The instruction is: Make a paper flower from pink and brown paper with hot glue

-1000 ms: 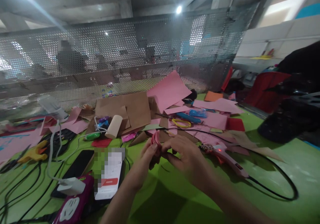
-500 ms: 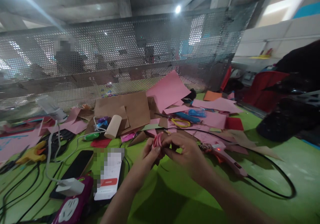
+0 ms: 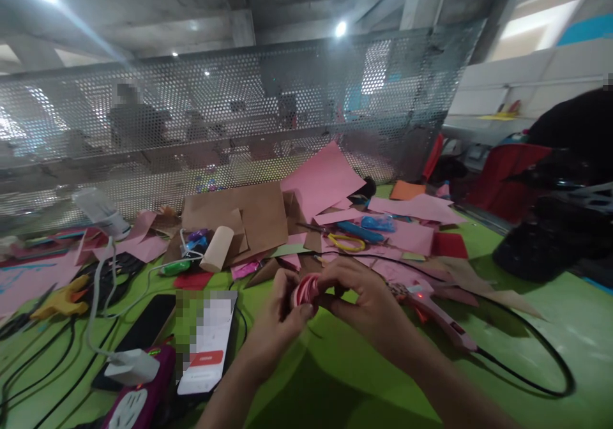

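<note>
Your left hand [image 3: 280, 327] curls fingers and thumb around a pink-and-red coiled strip [image 3: 306, 290] while your right hand [image 3: 361, 295] pinches its far edge, the coil held between both above a green table [image 3: 282, 391]. The step appears to be winding or adjusting the layers; the next move calls for steady, even tension. Just right lies a pink glue gun [image 3: 445, 322], its light glowing red.

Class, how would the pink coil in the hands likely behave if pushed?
The pink coil would probably flex: its layers look thin. It seems light, held between left hand and right hand. Wound up, it might loosen.
</note>
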